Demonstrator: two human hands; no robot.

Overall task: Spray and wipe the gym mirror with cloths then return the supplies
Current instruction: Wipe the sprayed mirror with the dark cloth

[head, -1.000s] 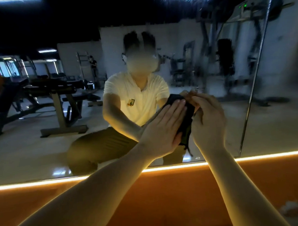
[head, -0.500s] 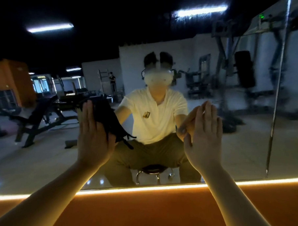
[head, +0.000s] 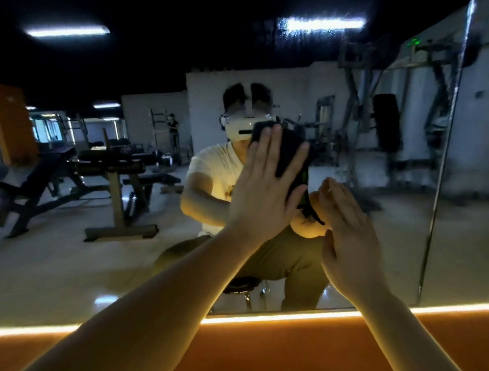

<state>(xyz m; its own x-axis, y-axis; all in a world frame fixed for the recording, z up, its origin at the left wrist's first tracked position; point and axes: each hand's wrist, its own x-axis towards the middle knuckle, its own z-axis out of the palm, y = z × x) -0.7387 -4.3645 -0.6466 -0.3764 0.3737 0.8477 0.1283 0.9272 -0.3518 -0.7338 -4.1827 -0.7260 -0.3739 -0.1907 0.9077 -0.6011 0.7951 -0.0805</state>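
In the head view my left hand (head: 263, 195), fingers straight and spread, presses the soft, light cloth (head: 289, 152) flat on the mirror (head: 73, 263), my right hand (head: 349, 237) at its 5 o'clock, fingers straight and together; I'd palm it, not pinch.

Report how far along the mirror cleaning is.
Done: spraying cannot be confirmed from this view. In hand: the left hand presses a dark cloth flat on the mirror; the right hand rests open on the glass beside it. Left: the rest of the glass, which looks hazy at upper right, then returning the supplies.
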